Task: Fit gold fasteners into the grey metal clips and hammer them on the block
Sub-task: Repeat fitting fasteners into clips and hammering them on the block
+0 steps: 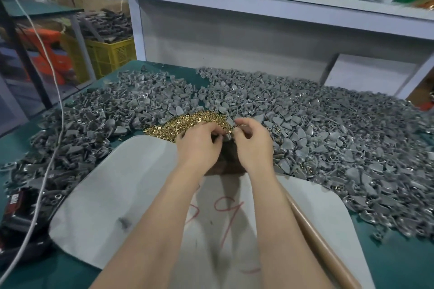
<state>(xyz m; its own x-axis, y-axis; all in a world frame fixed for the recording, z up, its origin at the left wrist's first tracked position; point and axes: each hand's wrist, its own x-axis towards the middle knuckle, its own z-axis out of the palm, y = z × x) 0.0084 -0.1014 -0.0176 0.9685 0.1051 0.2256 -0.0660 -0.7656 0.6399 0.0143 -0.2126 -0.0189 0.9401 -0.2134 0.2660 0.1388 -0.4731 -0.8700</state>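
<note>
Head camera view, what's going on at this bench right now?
A person is working bare-handed over a dark block on a green table. The left hand and right hand meet above it, fingers curled round a small grey clip; whether a fastener is in it is too small to tell. A pile of gold fasteners lies just behind the hands, with loose grey clips heaped all around. A brown wooden handle lies untouched beside the right forearm.

A green table (16, 141) bears grey clips (328, 138), gold fasteners (187, 122), a white sheet (105, 185).
</note>
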